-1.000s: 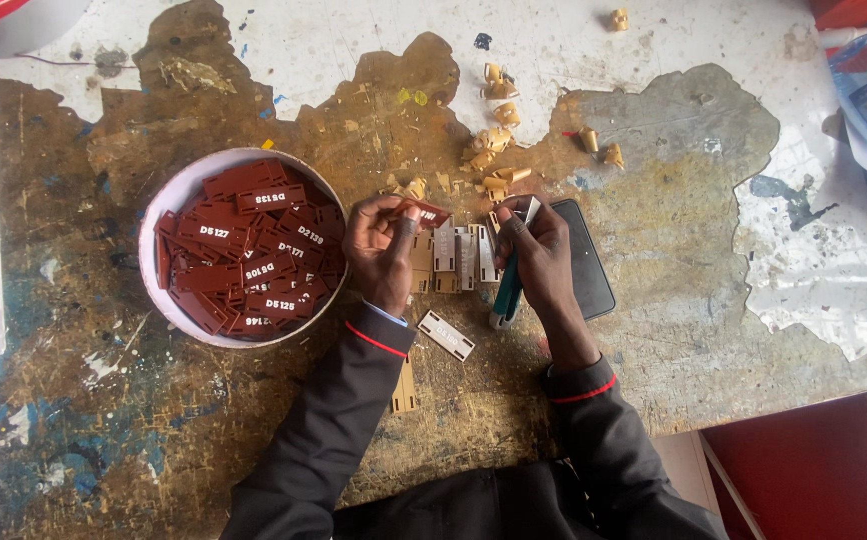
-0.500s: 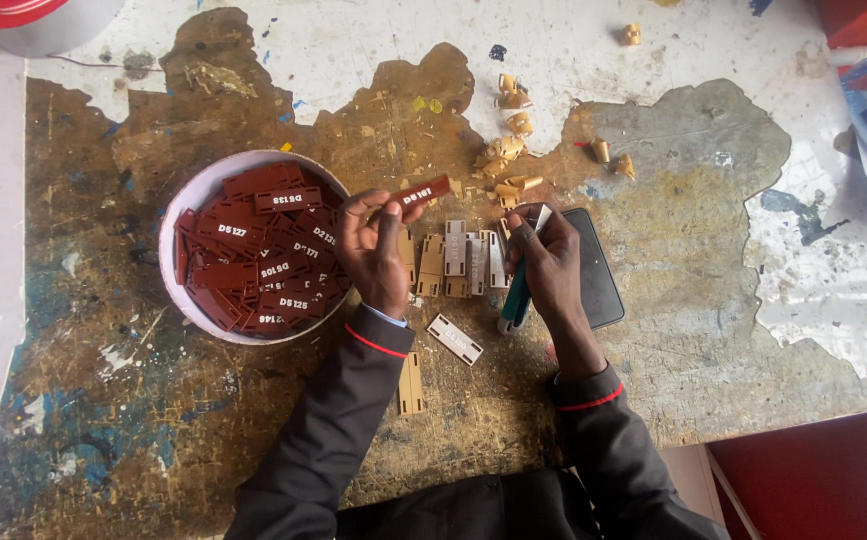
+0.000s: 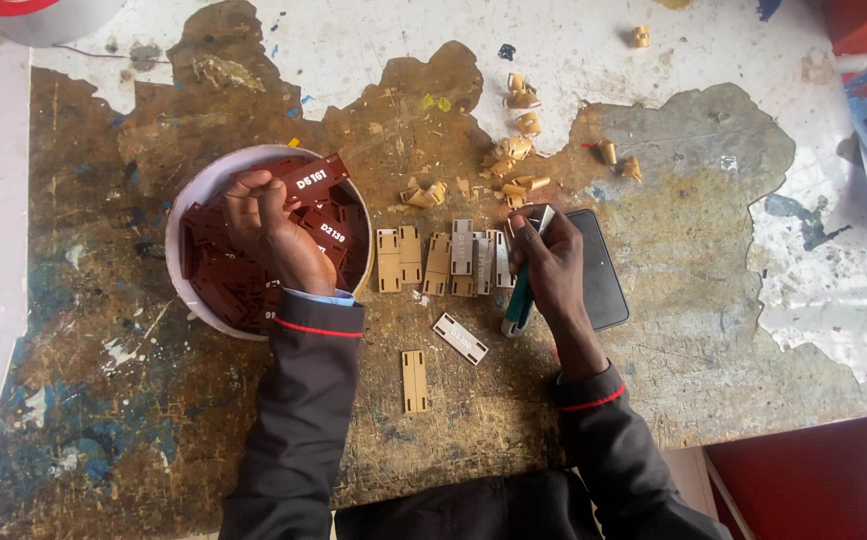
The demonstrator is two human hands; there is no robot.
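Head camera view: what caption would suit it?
Left hand lifts a dark red tag over a white bowl; right hand holds a teal-handled tool.

Bright even daylight, soft shadows, sharp focus throughout.

Working in small craft workshop. Sitting at battered worktable [image 3: 714, 300], white coating peeling, paint stains showing. Seeing white bowl [image 3: 186, 290] holding dark red engraved tags [image 3: 224, 285], pale wooden blanks [image 3: 424, 260] lying in row, curled shavings [image 3: 514, 150] scattering nearby, phone [image 3: 599, 285] resting beside.
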